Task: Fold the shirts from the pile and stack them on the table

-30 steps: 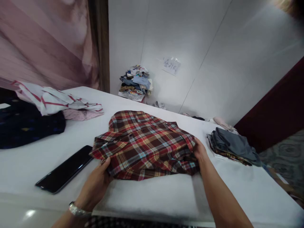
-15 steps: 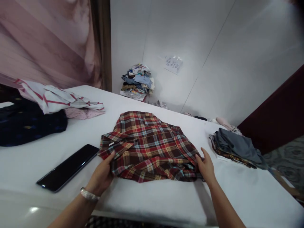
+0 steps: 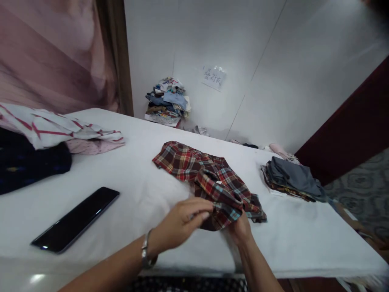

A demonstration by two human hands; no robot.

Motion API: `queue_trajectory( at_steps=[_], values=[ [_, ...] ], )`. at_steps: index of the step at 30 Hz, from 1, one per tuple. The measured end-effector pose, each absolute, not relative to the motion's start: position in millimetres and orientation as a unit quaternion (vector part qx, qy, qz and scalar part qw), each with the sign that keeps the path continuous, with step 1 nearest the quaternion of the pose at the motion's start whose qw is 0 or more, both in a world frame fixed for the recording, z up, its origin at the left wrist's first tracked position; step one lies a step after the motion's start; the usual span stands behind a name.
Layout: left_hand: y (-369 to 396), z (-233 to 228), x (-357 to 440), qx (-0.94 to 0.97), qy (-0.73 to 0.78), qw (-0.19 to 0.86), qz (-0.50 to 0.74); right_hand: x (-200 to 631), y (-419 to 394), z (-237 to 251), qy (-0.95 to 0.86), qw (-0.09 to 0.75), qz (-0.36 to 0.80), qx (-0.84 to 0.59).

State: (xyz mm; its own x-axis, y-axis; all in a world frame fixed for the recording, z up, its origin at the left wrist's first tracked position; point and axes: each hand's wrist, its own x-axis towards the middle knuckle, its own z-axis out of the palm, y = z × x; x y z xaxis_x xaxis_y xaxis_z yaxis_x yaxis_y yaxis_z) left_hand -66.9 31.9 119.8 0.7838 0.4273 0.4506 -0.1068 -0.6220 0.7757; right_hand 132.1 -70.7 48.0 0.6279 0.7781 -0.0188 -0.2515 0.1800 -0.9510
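Note:
A brown, red and cream plaid shirt (image 3: 185,162) lies on the white-covered table, its near part bunched up and turned over to the right. A small white label shows near the collar. My left hand (image 3: 182,221), with a silver bracelet at the wrist, is closed with thumb and fingertips at the near left edge of the bunched cloth. Beneath the shirt's near edge, my right hand (image 3: 240,229) grips the fabric, and most of its fingers are hidden by it.
A black phone-like slab (image 3: 75,219) lies to the left. Behind it are a red-striped white cloth (image 3: 60,129) and a dark garment (image 3: 33,162). Folded clothes (image 3: 291,176) are stacked at right. A tall clothes pile (image 3: 168,99) stands by the wall beneath a handwritten sign (image 3: 214,78).
The shirt's left and near part has been folded over to the right. My left hand has moved right across the table, and my right hand has come inward, so both are closer together.

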Motion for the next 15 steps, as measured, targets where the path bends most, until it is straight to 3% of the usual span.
queue_trajectory(
  at_steps=[6,11,15],
  values=[
    [112.6,115.7,-75.9,0.800,0.311,0.314,0.405,178.6,-127.1,93.5,-0.229,0.770,0.354,-0.479],
    [144.1,137.3,-15.9,0.865,0.241,0.257,0.357,196.0,-159.2,131.2,-0.330,0.779,0.347,-0.405],
    [144.5,143.0,70.6,0.926,0.166,0.241,0.240,197.6,-164.9,134.7,-0.378,0.782,0.303,-0.393]
  ],
)
